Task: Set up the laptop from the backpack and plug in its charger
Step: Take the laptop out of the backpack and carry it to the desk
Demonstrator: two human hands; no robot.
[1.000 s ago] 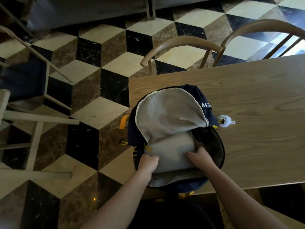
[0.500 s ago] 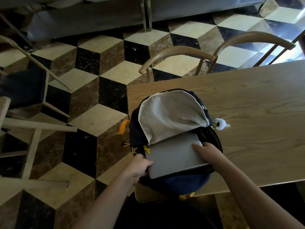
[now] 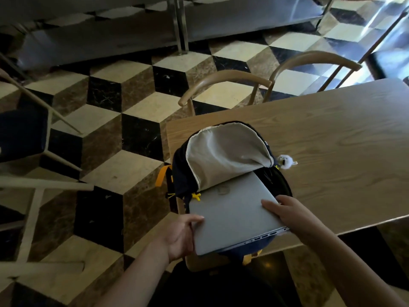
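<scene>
The backpack sat at the table's near-left corner, bare wood stretching to its right. The closed grey laptop lay half out of its mouth, port edge toward the person. The left hand gripped its left edge; the right hand clasped its right edge.

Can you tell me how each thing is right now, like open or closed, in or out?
Dark navy backpack with grey lining: unzipped, flap folded back, lying on the table.
Grey closed laptop: lid shut, partly out of the backpack.
Left hand: grips the laptop's left edge.
Right hand: grips the laptop's right edge.
White fluffy keychain: resting on the table.
Light wooden table: holding the backpack.
</scene>
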